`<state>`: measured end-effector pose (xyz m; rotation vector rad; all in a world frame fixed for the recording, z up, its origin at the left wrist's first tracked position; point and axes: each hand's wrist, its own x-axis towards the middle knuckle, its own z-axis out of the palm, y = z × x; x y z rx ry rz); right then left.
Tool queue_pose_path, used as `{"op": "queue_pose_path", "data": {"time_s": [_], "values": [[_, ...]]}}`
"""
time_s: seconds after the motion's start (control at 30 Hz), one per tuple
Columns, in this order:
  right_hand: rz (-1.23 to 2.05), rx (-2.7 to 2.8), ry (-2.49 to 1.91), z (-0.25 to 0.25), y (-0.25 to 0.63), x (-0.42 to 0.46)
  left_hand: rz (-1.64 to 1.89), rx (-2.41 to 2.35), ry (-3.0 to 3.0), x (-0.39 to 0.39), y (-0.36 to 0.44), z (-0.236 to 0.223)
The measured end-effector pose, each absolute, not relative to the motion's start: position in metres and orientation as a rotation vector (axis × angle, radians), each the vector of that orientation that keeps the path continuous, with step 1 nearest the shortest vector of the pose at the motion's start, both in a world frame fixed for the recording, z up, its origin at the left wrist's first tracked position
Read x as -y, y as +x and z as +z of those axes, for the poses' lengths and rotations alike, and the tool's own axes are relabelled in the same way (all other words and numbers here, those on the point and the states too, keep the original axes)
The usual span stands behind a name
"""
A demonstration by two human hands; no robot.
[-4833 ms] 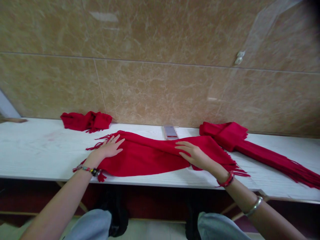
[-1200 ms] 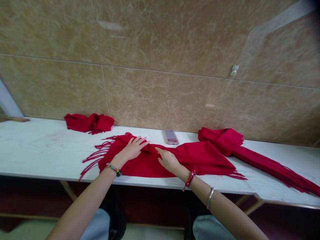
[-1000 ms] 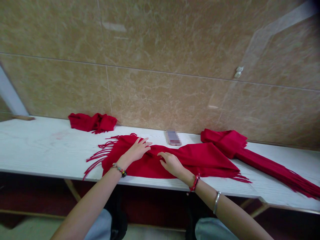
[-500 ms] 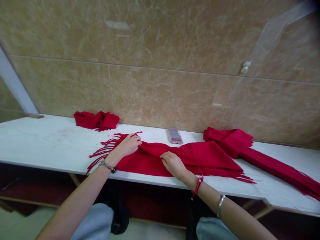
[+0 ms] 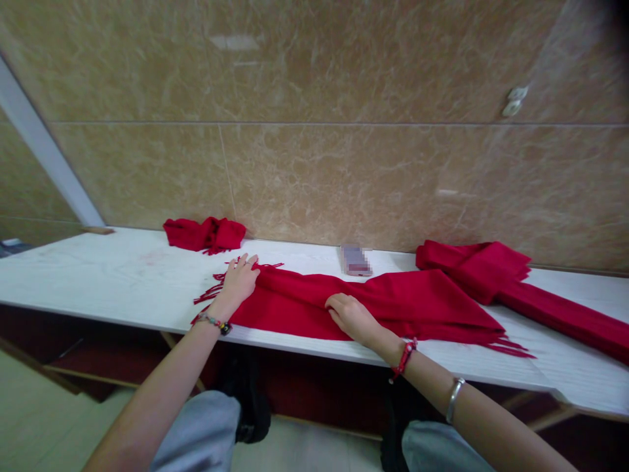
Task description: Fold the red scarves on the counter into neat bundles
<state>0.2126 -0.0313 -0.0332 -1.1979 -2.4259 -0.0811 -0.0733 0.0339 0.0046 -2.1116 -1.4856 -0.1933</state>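
Note:
A red fringed scarf (image 5: 289, 318) lies lengthwise along the front of the white table, folded over itself with a long crease. Its tassels point left and right. On the left end, beside the fringe, my left hand (image 5: 240, 280) rests with its fingers stretched and slightly spread. My right hand (image 5: 352, 316) is at the middle of the scarf, its fingers curled down and closed on the red cloth along the fold. The fingertips of that hand are partly hidden.
Against the tiled wall lie a bunched red scarf (image 5: 204, 235) at left and a phone (image 5: 356, 261) behind the folded scarf. Another red scarf (image 5: 484, 265), long and folded, stretches off to the right. The white tabletop (image 5: 122, 275) has open shelves underneath, near my knees.
My left hand has loosened from the cloth and spread its fingers at the scarf's left end. The upper layer lies flatter there. My right hand stays at the middle; the view has shifted slightly.

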Motion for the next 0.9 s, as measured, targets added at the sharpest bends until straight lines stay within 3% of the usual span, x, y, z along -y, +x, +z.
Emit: {"op": "queue_pose_path", "data": {"time_s": [0.3, 0.67, 0.77, 0.9], "values": [[-0.141, 2.199, -1.024, -0.024, 0.224, 0.036, -0.095, 1.725, -1.82, 0.001, -0.098, 0.067], [0.194, 2.657, -0.855, -0.009, 0.236, 0.059, 0.782, 2.035, -2.22, 0.021, -0.095, 0.058], [0.249, 2.578, -0.878, -0.002, 0.241, 0.047, 0.664, 2.0, -2.312, 0.021, -0.099, 0.068], [0.052, 2.44, -1.101, 0.001, 0.252, 0.008, 0.235, 1.816, -2.363, 0.004, -0.089, 0.058]]}}
